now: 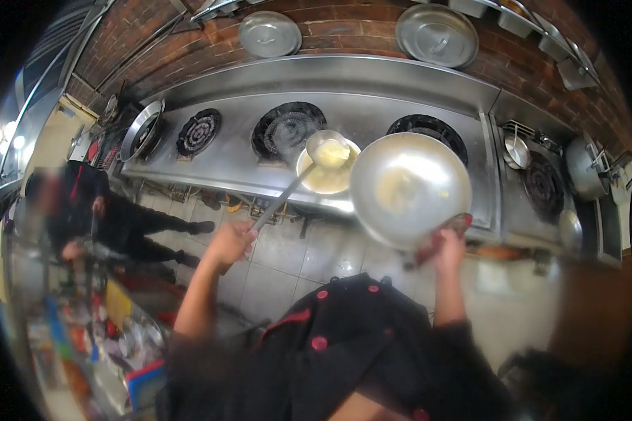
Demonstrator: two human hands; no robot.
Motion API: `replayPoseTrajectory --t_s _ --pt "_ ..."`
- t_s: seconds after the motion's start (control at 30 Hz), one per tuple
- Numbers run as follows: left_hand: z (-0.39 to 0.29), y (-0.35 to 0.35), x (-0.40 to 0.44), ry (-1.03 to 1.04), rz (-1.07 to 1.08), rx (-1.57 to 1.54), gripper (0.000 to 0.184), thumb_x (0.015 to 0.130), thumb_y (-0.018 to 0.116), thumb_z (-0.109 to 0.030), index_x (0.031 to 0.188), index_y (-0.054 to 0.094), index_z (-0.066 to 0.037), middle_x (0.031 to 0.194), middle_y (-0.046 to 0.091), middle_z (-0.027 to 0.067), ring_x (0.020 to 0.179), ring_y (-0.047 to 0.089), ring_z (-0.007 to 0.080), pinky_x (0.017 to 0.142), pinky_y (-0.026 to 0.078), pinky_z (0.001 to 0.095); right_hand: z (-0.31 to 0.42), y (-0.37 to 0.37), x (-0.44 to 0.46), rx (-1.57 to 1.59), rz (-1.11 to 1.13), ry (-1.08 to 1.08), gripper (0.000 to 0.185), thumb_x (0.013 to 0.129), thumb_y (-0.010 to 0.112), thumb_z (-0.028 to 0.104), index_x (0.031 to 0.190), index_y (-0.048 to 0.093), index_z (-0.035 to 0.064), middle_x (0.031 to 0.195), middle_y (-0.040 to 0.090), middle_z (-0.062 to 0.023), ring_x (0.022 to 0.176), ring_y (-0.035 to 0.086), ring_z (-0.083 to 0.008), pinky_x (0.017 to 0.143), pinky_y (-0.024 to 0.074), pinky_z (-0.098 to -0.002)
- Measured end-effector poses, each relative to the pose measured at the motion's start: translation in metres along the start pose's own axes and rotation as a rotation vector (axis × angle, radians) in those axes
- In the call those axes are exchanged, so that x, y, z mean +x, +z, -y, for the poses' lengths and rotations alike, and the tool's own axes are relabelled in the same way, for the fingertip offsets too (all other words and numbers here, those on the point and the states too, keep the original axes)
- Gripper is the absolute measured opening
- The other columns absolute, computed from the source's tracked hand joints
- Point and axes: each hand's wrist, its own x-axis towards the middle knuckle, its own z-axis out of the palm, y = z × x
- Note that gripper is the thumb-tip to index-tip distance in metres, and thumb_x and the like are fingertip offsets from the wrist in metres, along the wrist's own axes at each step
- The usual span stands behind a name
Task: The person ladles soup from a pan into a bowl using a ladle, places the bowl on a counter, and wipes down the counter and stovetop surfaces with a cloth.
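The person's left hand (pixel 229 245) is wrapped firmly around the long handle of a ladle (pixel 282 201), no gap left between fingers and metal. The ladle's cup hangs over a bowl (pixel 303 164) at the front edge of the stove (pixel 364 107), and both have something pale yellow in them; whether cup and bowl touch, I can't tell.

The right hand (pixel 447 250) is closed on the handle of a big round pan (pixel 428 200), with something dark and red at the grip, too blurred to make out. The pan is held up just beside the bowl, in front of a burner (pixel 448 129), its inside facing me, with a yellowish smear in the middle.

Two lids (pixel 270 35) (pixel 437 36) stand against the brick wall (pixel 344 31) behind. Over on the left another person (pixel 84 184) in dark clothes stands near the stove's end.
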Motion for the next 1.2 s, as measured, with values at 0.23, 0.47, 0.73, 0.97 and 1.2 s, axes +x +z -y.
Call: replayPoseTrajectory --t_s 0.23,0.47,0.73,0.97,1.2 --pt "0.011 0.021 -0.005 0.203 -0.271 0.673 0.039 0.09 0.058 -0.026 0.125 0.059 -0.01 0.086 0.068 0.016 0.078 0.066 0.0297 0.074 0.052 0.0419 0.0 -0.014 0.01 -0.003 -0.001 0.007 0.024 0.072 0.061 -0.001 0.095 0.058 -0.0009 0.089 0.063 -0.007 0.078 0.062 -0.0209 0.072 0.0511 -0.0336" --pt "0.0 0.016 -0.018 0.067 -0.361 0.744 0.039 0.089 0.057 -0.031 0.126 0.059 -0.016 0.093 0.068 0.0159 0.088 0.064 0.0363 0.079 0.051 0.0456 -0.003 -0.031 0.027 -0.002 -0.031 0.015 0.027 0.07 0.062 -0.001 0.097 0.057 -0.0017 0.091 0.063 -0.0081 0.08 0.062 -0.0216 0.074 0.0512 -0.0344" --pt "0.017 0.019 0.021 -0.012 -0.133 0.145 0.04 0.09 0.059 -0.025 0.125 0.059 -0.006 0.071 0.064 0.0106 0.057 0.062 0.0202 0.057 0.051 0.0345 0.004 -0.026 0.03 -0.028 -0.055 -0.015 0.029 0.07 0.062 -0.001 0.098 0.056 -0.002 0.092 0.063 -0.0089 0.082 0.062 -0.0215 0.076 0.0508 -0.0339" --pt "0.017 0.029 0.02 -0.04 -0.038 0.033 0.042 0.091 0.06 -0.023 0.127 0.056 -0.002 0.064 0.059 0.0069 0.048 0.054 0.0133 0.046 0.046 0.0287 0.013 -0.017 0.011 0.001 -0.039 -0.046 0.025 0.071 0.06 -0.003 0.096 0.056 -0.0009 0.09 0.062 -0.0069 0.08 0.062 -0.0207 0.073 0.0512 -0.0339" --pt "0.009 0.025 0.022 -0.036 0.003 0.088 0.049 0.091 0.061 -0.026 0.131 0.052 0.0 0.065 0.06 0.0072 0.048 0.056 0.0139 0.046 0.047 0.0285 0.005 -0.027 0.014 -0.03 -0.047 -0.035 0.022 0.071 0.061 -0.002 0.093 0.058 -0.0006 0.089 0.062 -0.0064 0.078 0.061 -0.02 0.073 0.0505 -0.0334"
